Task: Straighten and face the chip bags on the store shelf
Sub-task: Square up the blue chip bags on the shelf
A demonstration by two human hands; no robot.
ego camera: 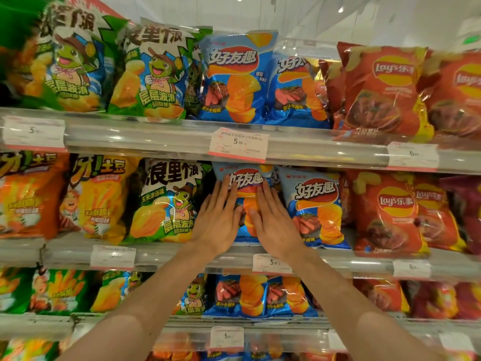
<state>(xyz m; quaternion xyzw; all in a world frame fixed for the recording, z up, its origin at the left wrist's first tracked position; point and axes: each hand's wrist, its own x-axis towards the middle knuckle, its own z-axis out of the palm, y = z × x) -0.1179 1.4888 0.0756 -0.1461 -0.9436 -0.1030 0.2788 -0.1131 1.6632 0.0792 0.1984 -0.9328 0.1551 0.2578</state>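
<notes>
I have both hands flat against one blue chip bag [244, 183] on the middle shelf [182, 256]. My left hand [217, 221] lies on the bag's left half, fingers straight and close together, their tips reaching up to the dark lettering near the top of the bag. My right hand [273, 222] lies on the right half in the same way, fingers straight and pointing up and slightly left. Neither grip is closed round anything; both are wide, palms pressing on the front of the bag. The two hands sit just beside each other, with a narrow strip of the bag's orange chip picture showing between them.

The bag stands upright with its front toward me, its top edge tucked just under the rail of the shelf above, right below a white price tag [238, 144]. To its left, touching it or nearly so, stands a green and white bag with a cartoon turtle [166, 201]. To its right stands a second blue bag [315, 207] of the same kind, leaning a little to the right. Further right are red Lay's bags [387, 214], and at the far left orange and yellow bags [93, 199].

The top shelf [156, 136] carries the same run: turtle bags, blue bags, red bags. The shelf below my forearms holds more of these, partly hidden by my arms.
</notes>
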